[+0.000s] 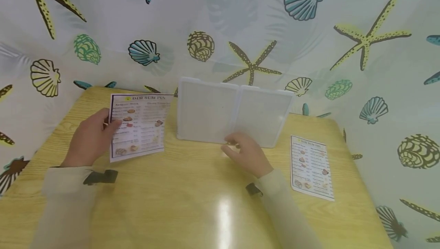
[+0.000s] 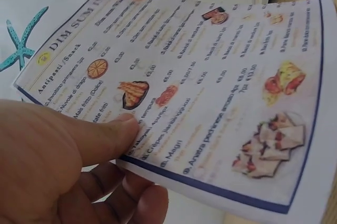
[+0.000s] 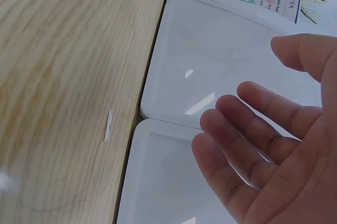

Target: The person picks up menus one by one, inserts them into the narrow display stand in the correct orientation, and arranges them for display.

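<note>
A printed menu sheet (image 1: 141, 130) headed "DIM SUM INN" is pinched at its left edge by my left hand (image 1: 90, 138). In the left wrist view the thumb lies across the front of the paper and the other fingers are curled behind it; the sheet bends slightly. A white two-panel menu holder (image 1: 206, 111) with pale, blank panels stands spread at the back of the table. My right hand (image 1: 250, 155) is at its lower edge, near the middle fold. The right wrist view shows its fingers (image 3: 231, 150) loosely bent in front of the panels, gripping nothing.
A second, similar menu sheet (image 1: 311, 168) lies flat on the right side of the wooden table (image 1: 178, 195). Behind the table hangs a white sheet (image 1: 227, 12) printed with shells and starfish. The table's right edge runs just beyond the second menu.
</note>
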`<state>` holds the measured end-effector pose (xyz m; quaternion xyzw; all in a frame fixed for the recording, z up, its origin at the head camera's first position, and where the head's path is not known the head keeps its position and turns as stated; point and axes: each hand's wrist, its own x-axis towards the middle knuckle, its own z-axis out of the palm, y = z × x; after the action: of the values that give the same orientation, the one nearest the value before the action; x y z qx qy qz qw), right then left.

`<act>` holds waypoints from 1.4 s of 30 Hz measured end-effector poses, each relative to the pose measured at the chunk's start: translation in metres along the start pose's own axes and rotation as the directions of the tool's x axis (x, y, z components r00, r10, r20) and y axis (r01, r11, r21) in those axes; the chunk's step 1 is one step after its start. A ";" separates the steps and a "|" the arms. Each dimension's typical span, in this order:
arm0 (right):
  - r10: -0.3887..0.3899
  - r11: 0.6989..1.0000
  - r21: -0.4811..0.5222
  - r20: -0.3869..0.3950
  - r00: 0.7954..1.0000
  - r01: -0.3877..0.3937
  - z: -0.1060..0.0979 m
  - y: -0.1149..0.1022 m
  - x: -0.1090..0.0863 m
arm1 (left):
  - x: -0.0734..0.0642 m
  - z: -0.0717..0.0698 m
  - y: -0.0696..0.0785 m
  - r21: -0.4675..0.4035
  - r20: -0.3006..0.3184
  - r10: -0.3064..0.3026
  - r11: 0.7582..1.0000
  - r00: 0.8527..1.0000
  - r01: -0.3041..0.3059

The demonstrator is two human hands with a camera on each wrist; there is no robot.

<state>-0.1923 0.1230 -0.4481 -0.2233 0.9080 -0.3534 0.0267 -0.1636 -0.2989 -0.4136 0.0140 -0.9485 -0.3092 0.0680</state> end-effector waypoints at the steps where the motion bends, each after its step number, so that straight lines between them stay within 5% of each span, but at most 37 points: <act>1: -0.001 1.000 -0.003 -0.001 1.000 0.001 0.000 0.000 0.000 | 0.000 0.000 0.001 -0.006 -0.010 0.000 1.000 1.000 0.000; 11: 0.013 1.000 -0.012 -0.013 1.000 -0.013 -0.003 0.000 0.000 | -0.001 -0.002 0.013 -0.045 -0.085 -0.015 0.999 0.996 0.012; 18: 0.018 0.999 -0.026 -0.014 1.000 -0.018 -0.002 -0.002 0.000 | -0.002 -0.001 0.022 -0.115 -0.099 0.047 0.992 0.994 -0.058; 26: -0.007 1.000 -0.009 -0.027 1.000 0.007 -0.003 -0.004 -0.001 | -0.003 0.007 0.031 -0.201 -0.033 0.134 0.970 0.990 -0.138; 42: -0.093 0.994 0.042 -0.125 0.988 0.099 -0.003 -0.007 -0.001 | -0.004 0.032 0.055 -0.264 0.115 0.176 0.954 0.978 -0.141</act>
<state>-0.1897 0.1206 -0.4409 -0.2440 0.8873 -0.3892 -0.0411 -0.1630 -0.2356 -0.4071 -0.0926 -0.9013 -0.4222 0.0283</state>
